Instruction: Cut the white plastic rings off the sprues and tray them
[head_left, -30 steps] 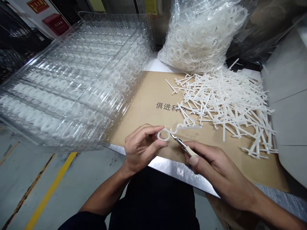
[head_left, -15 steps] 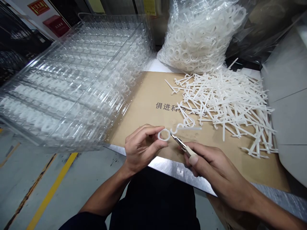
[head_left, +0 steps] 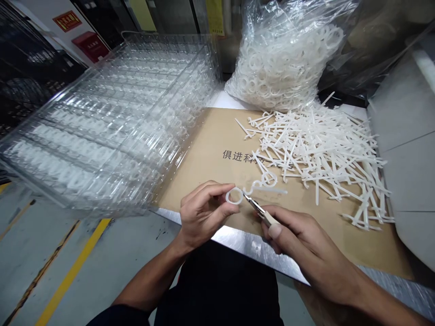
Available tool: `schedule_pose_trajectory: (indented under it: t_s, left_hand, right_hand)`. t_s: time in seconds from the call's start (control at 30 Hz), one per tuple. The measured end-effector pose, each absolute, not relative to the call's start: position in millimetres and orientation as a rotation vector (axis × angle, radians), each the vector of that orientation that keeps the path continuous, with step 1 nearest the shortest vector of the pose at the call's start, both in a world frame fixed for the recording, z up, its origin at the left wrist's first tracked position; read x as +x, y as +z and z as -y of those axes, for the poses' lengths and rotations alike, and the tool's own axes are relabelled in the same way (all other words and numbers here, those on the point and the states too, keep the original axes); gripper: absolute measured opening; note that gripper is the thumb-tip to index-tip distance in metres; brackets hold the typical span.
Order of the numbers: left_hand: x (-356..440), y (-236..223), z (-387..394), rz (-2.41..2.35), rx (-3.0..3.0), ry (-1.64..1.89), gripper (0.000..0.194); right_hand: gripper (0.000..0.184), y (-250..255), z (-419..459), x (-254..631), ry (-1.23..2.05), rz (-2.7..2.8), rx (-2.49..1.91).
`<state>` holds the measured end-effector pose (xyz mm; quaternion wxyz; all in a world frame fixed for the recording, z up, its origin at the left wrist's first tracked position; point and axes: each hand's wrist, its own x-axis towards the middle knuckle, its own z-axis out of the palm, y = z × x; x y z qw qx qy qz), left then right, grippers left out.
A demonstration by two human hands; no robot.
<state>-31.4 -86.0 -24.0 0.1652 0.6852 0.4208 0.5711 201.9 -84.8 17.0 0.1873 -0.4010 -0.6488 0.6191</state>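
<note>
My left hand (head_left: 204,215) pinches a small white plastic ring (head_left: 234,196) between thumb and fingertips. My right hand (head_left: 302,240) grips a pair of small side cutters (head_left: 260,210) with pale handles, and their steel tips sit just right of the ring, close to it. I cannot tell whether they touch it. A curled white plastic strip (head_left: 265,184) lies on the cardboard just beyond the tips. Farther right spreads a loose pile of white plastic runners (head_left: 322,158).
A stack of clear blister trays (head_left: 102,122) holding white parts fills the left side. Behind the cardboard sheet (head_left: 204,176) stands a clear bag of white rings (head_left: 282,63). The steel table edge (head_left: 238,237) runs below my hands, with the painted floor beyond it. Grey panels stand at right.
The ring has turned more face-on to me, and the cutter tips stay beside it. The whole scene sits slightly lower in the view.
</note>
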Motion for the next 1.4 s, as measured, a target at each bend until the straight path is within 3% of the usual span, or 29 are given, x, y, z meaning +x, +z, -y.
schedule_pose_trajectory:
  t_s: [0.8, 1.17, 1.4]
  left_hand:
    - [-32.3, -27.8, 87.0, -1.169, 1.942, 1.601, 0.037]
    - [-33.3, -29.3, 87.2, -1.178, 1.966, 1.579, 0.036]
    - [-32.0, -27.8, 85.8, -1.201, 1.944, 1.588, 0.031]
  right_hand:
    - [0.032, 14.6, 85.0, 200.8, 1.720, 1.851, -1.128]
    - [0.027, 13.5, 85.8, 198.7, 1.529, 2.043, -1.100]
    - [0.037, 11.5, 85.2, 198.7, 1.657, 1.959, -1.197]
